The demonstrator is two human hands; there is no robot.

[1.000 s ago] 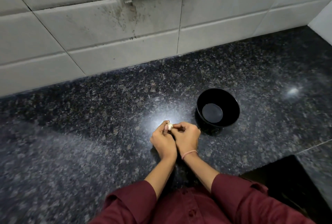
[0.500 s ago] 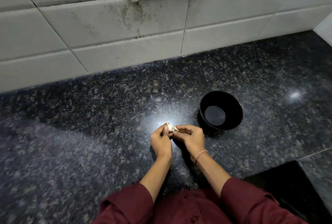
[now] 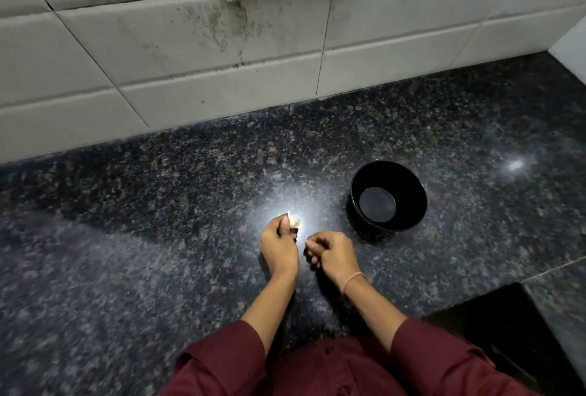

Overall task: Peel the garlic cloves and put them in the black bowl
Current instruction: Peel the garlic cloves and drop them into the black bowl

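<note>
The left hand (image 3: 279,246) has its grip closed on the garlic clove (image 3: 294,221), whose tip points far. The right hand (image 3: 333,254), just beside it, has curled fingers; whether they hold peel is unclear. The black bowl (image 3: 413,192) lies right of the clove, nearer the right hand.

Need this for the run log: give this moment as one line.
left hand: holds garlic clove | right hand: curled beside it, contents unclear | black bowl: no cloves inside | stage: peeling

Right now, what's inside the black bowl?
No cloves visible in the black bowl: only its bare, shiny bottom shows. The near inner wall is hidden by the rim. The one garlic clove in view is in the left hand.
</note>
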